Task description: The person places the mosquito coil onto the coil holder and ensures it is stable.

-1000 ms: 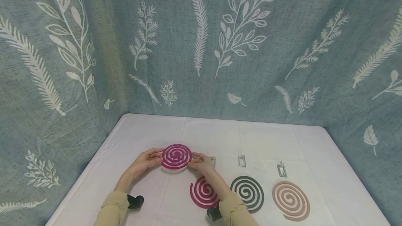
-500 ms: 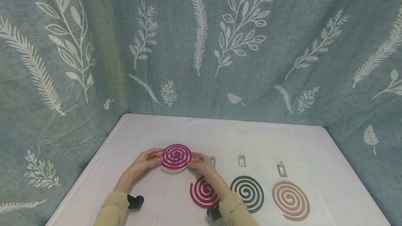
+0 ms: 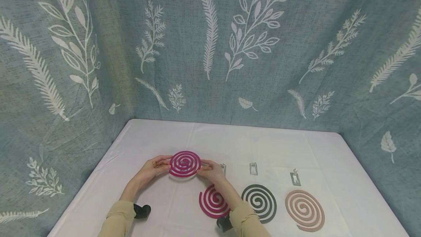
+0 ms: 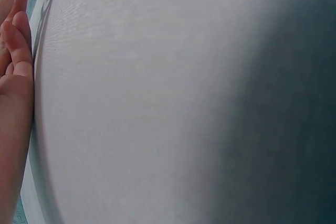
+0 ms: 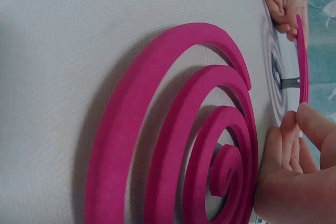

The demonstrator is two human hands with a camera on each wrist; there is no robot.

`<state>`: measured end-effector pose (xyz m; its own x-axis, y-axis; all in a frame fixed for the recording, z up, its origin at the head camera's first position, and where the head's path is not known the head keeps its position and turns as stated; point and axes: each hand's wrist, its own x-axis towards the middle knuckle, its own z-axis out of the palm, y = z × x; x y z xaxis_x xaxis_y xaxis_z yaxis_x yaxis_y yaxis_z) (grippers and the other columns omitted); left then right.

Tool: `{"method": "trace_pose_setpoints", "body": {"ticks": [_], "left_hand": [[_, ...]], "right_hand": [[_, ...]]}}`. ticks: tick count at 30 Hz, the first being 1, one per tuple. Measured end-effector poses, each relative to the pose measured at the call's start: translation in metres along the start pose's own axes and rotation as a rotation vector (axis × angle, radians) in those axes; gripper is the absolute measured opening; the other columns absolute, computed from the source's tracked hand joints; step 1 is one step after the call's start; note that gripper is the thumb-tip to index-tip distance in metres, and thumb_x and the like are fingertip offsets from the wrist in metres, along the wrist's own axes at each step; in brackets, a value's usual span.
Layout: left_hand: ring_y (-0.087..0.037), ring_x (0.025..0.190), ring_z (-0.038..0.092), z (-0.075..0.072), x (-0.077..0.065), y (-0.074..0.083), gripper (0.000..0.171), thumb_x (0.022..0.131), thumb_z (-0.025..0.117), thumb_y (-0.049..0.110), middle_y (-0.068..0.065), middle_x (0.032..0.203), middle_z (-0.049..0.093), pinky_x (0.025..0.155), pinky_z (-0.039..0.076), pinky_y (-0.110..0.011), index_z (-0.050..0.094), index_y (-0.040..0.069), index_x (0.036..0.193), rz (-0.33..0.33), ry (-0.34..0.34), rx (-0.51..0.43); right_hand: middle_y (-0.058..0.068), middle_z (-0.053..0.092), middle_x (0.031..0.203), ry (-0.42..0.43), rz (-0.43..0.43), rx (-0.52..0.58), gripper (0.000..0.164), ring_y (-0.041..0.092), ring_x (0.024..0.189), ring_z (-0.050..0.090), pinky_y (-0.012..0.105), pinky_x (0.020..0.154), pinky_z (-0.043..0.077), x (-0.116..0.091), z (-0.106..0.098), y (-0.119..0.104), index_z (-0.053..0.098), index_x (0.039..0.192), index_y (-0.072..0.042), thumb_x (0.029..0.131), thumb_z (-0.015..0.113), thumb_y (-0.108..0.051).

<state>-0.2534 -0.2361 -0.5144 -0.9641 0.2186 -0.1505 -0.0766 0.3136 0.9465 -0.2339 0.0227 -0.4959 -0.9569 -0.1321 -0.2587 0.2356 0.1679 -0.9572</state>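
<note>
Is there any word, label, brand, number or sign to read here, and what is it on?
None: no view shows readable text.
Held pink coil, other pink coil, dark green coil, tan coil: no lettering visible.
Curtain: only white plant patterns.
Small metal stands: too small to tell.

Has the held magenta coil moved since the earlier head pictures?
No. In the head view, the held magenta coil keeps the same place relative to the dark green coil.

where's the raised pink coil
The raised pink coil is just left of centre in the head view, held above the table between the left hand and right hand.
</note>
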Motion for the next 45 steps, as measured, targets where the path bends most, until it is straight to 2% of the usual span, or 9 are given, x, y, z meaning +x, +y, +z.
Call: {"method": "trace_pose_setpoints", "body": {"ticks": [9, 19, 34, 45], "left_hand": [[0.003, 0.096, 0.059, 0.0004, -0.0004, -0.0003, 0.055, 0.088, 0.066, 0.029, -0.002, 0.108, 0.066, 0.088, 0.046, -0.013, 0.049, 0.004, 0.135, 0.003, -0.001, -0.001], [0.001, 0.095, 0.060, -0.0004, -0.0007, -0.0005, 0.057, 0.089, 0.066, 0.026, 0.000, 0.105, 0.065, 0.086, 0.046, -0.012, 0.047, 0.001, 0.136, 0.021, -0.030, -0.048], [0.000, 0.093, 0.060, -0.0009, 0.0010, -0.0012, 0.057, 0.089, 0.066, 0.024, 0.006, 0.099, 0.063, 0.085, 0.046, -0.012, 0.046, -0.001, 0.136, 0.018, -0.036, -0.047], [0.000, 0.093, 0.060, -0.0004, -0.0009, 0.0005, 0.056, 0.089, 0.066, 0.025, 0.002, 0.102, 0.064, 0.085, 0.046, -0.012, 0.047, 0.000, 0.136, 0.011, -0.026, -0.037]], "right_hand": [[0.004, 0.071, 0.088, 0.001, 0.005, 0.000, 0.050, 0.005, 0.073, 0.061, 0.025, 0.077, 0.053, 0.0020, -0.0004, 0.0018, 0.055, 0.129, -0.002, 0.082, 0.070, -0.008], [-0.001, 0.069, 0.081, 0.005, 0.008, 0.012, 0.049, 0.003, 0.070, 0.059, 0.021, 0.071, 0.050, 0.0028, 0.0004, 0.0031, 0.056, 0.128, -0.002, 0.083, 0.070, -0.009], [0.000, 0.069, 0.081, 0.008, 0.010, 0.008, 0.049, 0.004, 0.070, 0.059, 0.022, 0.072, 0.051, 0.0027, 0.0001, 0.0020, 0.056, 0.128, -0.003, 0.082, 0.071, -0.009], [0.002, 0.070, 0.083, 0.003, 0.006, -0.001, 0.049, 0.004, 0.069, 0.059, 0.021, 0.069, 0.050, 0.0029, 0.0001, 0.0024, 0.056, 0.128, -0.002, 0.082, 0.071, -0.009]]}}
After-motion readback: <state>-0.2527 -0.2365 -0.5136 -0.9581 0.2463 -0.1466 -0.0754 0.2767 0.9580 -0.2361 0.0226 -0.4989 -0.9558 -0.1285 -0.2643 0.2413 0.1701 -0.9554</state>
